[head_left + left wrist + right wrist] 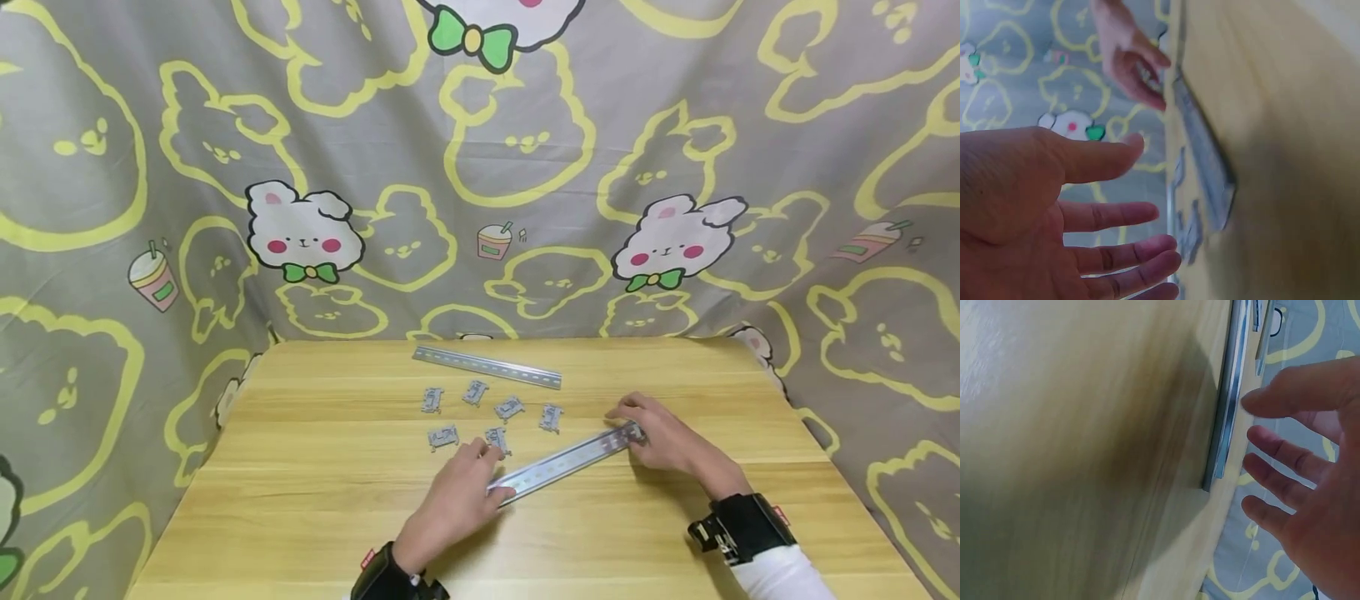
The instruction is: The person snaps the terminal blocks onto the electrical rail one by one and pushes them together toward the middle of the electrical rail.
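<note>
A slotted metal DIN rail lies slantwise on the table between the two hands. My left hand is at its near left end, fingers spread; in the left wrist view a gap shows between the fingertips and the rail. At the far right end is my right hand, its fingers loosely bent and apart from the rail in the right wrist view. Several small grey clip-like parts lie beyond the rail, one grey part just past the left fingertips and another grey part further right.
A second slotted metal rail lies behind the grey parts, towards the table's back edge. The wooden table meets a patterned grey curtain at the back and sides.
</note>
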A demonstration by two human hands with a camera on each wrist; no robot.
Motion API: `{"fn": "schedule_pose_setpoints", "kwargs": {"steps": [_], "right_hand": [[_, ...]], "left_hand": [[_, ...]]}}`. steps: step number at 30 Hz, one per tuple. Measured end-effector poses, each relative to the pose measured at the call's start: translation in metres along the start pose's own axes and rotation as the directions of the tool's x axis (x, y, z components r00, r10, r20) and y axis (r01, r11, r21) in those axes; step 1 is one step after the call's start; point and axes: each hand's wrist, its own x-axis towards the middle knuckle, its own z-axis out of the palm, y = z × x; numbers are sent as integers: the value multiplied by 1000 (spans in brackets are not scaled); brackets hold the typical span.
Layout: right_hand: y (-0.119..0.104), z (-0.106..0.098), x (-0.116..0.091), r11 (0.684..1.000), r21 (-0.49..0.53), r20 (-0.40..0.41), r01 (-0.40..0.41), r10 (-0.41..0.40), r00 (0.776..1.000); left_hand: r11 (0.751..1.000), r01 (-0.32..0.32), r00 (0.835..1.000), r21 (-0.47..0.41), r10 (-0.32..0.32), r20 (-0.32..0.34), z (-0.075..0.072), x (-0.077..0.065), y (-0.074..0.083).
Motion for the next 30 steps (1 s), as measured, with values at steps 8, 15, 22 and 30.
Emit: {"fn": "schedule_pose_setpoints", "kwargs": {"steps": [8, 15, 22, 30], "right_hand": [[2, 2, -2, 999, 44, 10, -9, 8, 1000], [2, 3, -3, 999, 38, -16, 11, -10, 1000], [-5, 1, -4, 998, 32, -1, 58, -58, 998], [-34, 5, -2, 998, 48, 121, 48, -54, 991]], "left_hand": [[1000, -14, 1000, 4, 14, 20, 16, 5, 11], [999, -35, 999, 23, 36, -2, 24, 8, 11], [999, -46, 999, 28, 46, -12, 25, 6, 2], [1000, -24, 1000, 13, 24, -3, 12, -8, -25]]}}
